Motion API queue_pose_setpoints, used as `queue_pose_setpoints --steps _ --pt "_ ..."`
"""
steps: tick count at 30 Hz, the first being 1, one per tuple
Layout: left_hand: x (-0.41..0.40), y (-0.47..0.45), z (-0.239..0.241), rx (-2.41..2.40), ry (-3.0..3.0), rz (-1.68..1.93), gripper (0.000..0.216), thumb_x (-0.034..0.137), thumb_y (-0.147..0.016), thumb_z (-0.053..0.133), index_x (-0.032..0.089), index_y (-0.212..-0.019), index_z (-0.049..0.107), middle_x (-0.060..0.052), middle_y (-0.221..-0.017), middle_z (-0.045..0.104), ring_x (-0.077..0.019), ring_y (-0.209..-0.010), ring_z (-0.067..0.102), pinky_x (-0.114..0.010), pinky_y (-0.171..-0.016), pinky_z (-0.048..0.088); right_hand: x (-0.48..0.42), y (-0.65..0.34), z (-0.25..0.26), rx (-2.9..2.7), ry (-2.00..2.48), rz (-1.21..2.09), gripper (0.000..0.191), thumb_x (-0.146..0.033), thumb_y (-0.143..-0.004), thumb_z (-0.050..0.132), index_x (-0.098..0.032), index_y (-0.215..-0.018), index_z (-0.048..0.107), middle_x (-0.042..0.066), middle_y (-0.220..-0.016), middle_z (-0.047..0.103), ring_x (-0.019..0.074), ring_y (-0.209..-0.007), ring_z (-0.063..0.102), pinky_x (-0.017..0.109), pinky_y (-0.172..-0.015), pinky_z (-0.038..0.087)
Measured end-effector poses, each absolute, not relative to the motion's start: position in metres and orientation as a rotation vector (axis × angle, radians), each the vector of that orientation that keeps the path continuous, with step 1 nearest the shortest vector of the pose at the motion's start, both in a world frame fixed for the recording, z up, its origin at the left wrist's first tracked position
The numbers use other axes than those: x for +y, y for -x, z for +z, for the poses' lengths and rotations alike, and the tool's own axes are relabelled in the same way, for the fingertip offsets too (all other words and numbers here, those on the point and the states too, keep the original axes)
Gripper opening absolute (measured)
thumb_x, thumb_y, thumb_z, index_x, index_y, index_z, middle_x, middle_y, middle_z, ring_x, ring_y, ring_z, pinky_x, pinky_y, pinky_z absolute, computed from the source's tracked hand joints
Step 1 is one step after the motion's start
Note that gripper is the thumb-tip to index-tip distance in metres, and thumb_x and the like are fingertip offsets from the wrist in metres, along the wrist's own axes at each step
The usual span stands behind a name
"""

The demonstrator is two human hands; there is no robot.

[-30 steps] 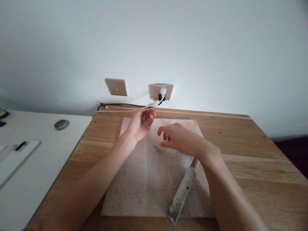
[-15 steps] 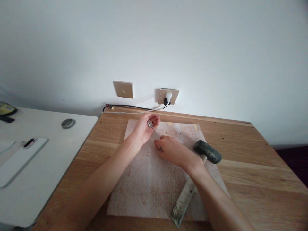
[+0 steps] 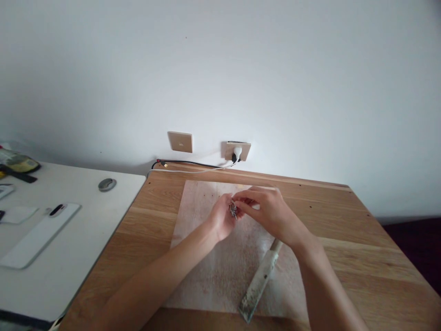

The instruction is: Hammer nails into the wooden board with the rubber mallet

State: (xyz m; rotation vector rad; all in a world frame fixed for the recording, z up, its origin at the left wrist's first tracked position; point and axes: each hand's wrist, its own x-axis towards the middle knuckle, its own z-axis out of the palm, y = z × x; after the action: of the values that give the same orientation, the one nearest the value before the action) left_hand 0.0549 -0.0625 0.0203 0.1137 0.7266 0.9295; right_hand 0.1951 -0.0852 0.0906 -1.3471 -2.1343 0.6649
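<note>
Left hand (image 3: 222, 220) cupped around small nails (image 3: 233, 210) — right hand (image 3: 272, 211) fingers pinching at same nails, above board (image 3: 206, 276).

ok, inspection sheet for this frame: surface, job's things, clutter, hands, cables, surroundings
Surface: wooden table with a pale sheet spread on it.
Job's things: small metal pieces, nails or screws by the look, too small to tell; mallet handle lying on the sheet, head hidden behind the right arm.
Clutter: nothing seen on the wooden table.
Hands: left hand cupped, holding the metal pieces; right hand pinching at them, fingertips meeting the left.
Cables: white cable and black cable along the table's far edge, both to the wall socket.
Surroundings: white desk at left with a phone and small items; blank wall plate.
</note>
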Motion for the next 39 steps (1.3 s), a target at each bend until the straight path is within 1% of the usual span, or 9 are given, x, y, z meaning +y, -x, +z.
queue_pose_setpoints --steps 5,9,13,18,21,26,29,33,39 --pt "-0.072 -0.048 0.029 0.663 -0.129 0.899 0.029 0.021 -0.096 0.057 0.014 -0.069 0.057 0.001 -0.060 0.052 -0.0054 -0.045 0.043 -0.015 -0.038 0.023 -0.112 -0.207 0.078 -1.766 1.402 0.674 0.025 -0.041 -0.098 0.065 -0.022 -0.105 0.080 0.009 -0.104 0.079 0.0212 -0.089 0.074 0.034 -0.081 0.060" --pt "-0.083 -0.048 0.032 0.636 -0.151 0.821 0.028 0.023 -0.095 0.060 0.015 -0.069 0.055 0.003 -0.058 0.051 -0.0035 -0.041 0.036 -0.014 -0.036 0.016 -0.139 -0.198 0.031 -1.097 1.324 0.888 0.036 -0.054 -0.096 0.066 -0.022 -0.111 0.072 0.010 -0.110 0.077 0.0247 -0.106 0.073 0.040 -0.092 0.060" --pt "-0.092 -0.049 0.037 0.659 -0.141 0.831 0.026 0.022 -0.098 0.054 0.015 -0.072 0.056 0.002 -0.060 0.055 -0.0034 -0.040 0.037 -0.014 -0.036 0.018 -0.165 -0.185 0.002 -0.786 1.275 0.940 0.033 -0.051 -0.093 0.072 -0.024 -0.112 0.070 0.008 -0.117 0.072 0.0244 -0.111 0.071 0.040 -0.094 0.059" --pt "-0.093 -0.051 0.032 0.789 -0.181 0.808 0.029 0.023 -0.099 0.051 0.017 -0.071 0.052 0.000 -0.062 0.055 -0.0059 -0.045 0.044 -0.016 -0.041 0.024 -0.193 -0.197 0.002 -0.675 1.297 0.839 0.027 -0.048 -0.090 0.075 -0.024 -0.100 0.071 0.005 -0.103 0.072 0.0213 -0.095 0.070 0.033 -0.082 0.059" --pt "-0.092 -0.055 0.022 0.841 -0.282 0.820 0.024 0.025 -0.094 0.055 0.018 -0.072 0.049 0.003 -0.064 0.051 -0.0052 -0.048 0.043 -0.016 -0.045 0.025 -0.209 -0.210 -0.003 -0.676 1.354 0.808 0.030 -0.050 -0.087 0.077 -0.022 -0.097 0.072 0.006 -0.098 0.073 0.0222 -0.089 0.070 0.034 -0.078 0.059" --pt "-0.093 -0.056 0.011 0.905 -0.524 0.783 0.029 0.035 -0.086 0.066 0.019 -0.068 0.050 0.006 -0.061 0.045 -0.0074 -0.048 0.031 -0.023 -0.047 0.015 -0.225 -0.223 -0.013 -0.702 1.434 0.719 0.034 -0.054 -0.084 0.078 -0.022 -0.091 0.073 0.007 -0.092 0.074 0.0243 -0.084 0.069 0.035 -0.075 0.059" --pt "-0.093 -0.052 0.009 0.970 -0.783 0.861 0.036 0.038 -0.087 0.069 0.019 -0.062 0.051 0.005 -0.059 0.044 -0.0097 -0.055 0.033 -0.025 -0.054 0.019 -0.229 -0.224 -0.015 -0.725 1.472 0.694 0.035 -0.056 -0.083 0.078 -0.021 -0.089 0.074 0.007 -0.089 0.073 0.0244 -0.082 0.068 0.035 -0.073 0.059" --pt "-0.098 -0.048 0.008 1.030 -1.320 0.904 0.046 0.055 -0.095 0.059 0.022 -0.064 0.049 0.003 -0.063 0.044 -0.0153 -0.065 0.040 -0.030 -0.064 0.028 -0.231 -0.225 -0.017 -0.746 1.491 0.687 0.035 -0.054 -0.084 0.078 -0.020 -0.093 0.075 0.007 -0.090 0.074 0.0233 -0.082 0.068 0.034 -0.075 0.059" --pt "-0.107 -0.042 0.000 1.047 -1.460 0.885 0.053 0.066 -0.101 0.047 0.023 -0.071 0.049 0.003 -0.068 0.044 -0.0175 -0.069 0.043 -0.031 -0.069 0.031 -0.233 -0.227 -0.025 -0.732 1.483 0.701 0.034 -0.053 -0.085 0.079 -0.021 -0.096 0.075 0.006 -0.092 0.075 0.0220 -0.081 0.069 0.032 -0.074 0.059"
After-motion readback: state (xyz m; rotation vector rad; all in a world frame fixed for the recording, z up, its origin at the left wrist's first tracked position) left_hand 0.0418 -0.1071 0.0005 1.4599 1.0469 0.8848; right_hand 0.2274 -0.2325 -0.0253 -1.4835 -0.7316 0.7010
